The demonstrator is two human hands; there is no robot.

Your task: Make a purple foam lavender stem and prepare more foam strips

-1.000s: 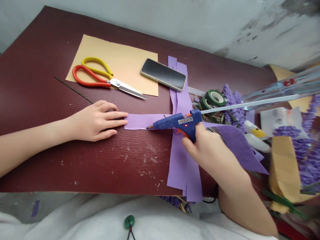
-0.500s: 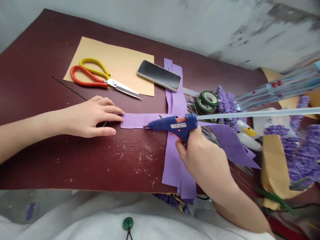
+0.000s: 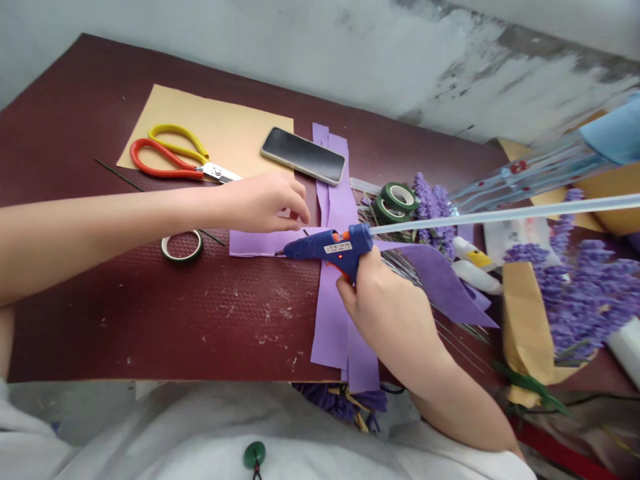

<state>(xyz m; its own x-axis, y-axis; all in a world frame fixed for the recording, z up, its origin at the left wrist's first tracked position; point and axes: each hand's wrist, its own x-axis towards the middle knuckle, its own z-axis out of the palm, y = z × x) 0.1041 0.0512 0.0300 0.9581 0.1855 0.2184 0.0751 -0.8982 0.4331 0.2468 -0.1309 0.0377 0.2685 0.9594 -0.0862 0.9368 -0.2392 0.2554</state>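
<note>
My right hand grips a blue hot glue gun, with a long clear glue stick running from its back. The gun's nozzle sits just above a lilac felt strip lying across wider vertical felt strips. My left hand hovers over the strip's upper edge, fingers curled and holding nothing I can see. It hides the blades of the scissors, whose handles are red and yellow. A dark purple felt piece lies beyond the gun.
A phone lies on a kraft paper sheet on the maroon board. A tape roll sits by my left forearm. Green tape rolls, lavender stems and glue bottles crowd the right.
My left hand has lifted off the lilac strip and moved right and away from me, uncovering a tape roll and covering the scissor blades. The glue gun stays nearly still above the strip.
</note>
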